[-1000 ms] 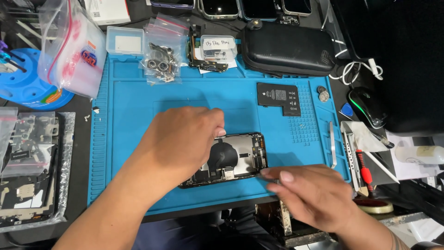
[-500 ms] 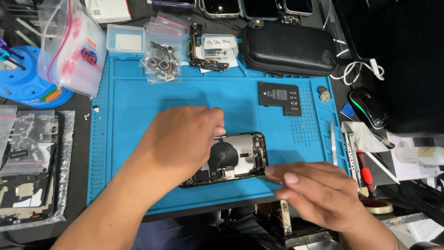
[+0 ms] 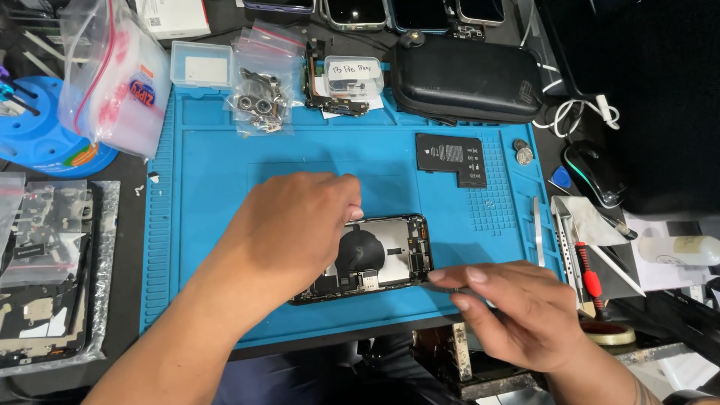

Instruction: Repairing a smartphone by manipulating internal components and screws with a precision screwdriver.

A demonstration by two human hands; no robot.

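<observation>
Phone: opened black smartphone body (image 3: 375, 259), back off, round black coil and small boards showing, lies flat near the front edge of my blue silicone work mat (image 3: 217, 172) on the table.
Left hand: my left hand (image 3: 289, 225) lies palm down over the phone's left half, fingers curled; it presses there and closes on nothing that I can see.
Right hand: my right hand (image 3: 510, 311) sits just beside the phone's lower right corner, thumb and forefinger pinched on a thin grey metal tool (image 3: 442, 286) whose tip points at that corner.
Change: against a second ago, my right hand sits a touch further right and lower; my left hand and the phone lie as they did.
Meaning: judging by that, only the tool is being re-aimed; the phone stays pinned.
Around: flat black battery (image 3: 451, 159) on the mat's right part; black zip case (image 3: 465, 79) at the back.
</observation>
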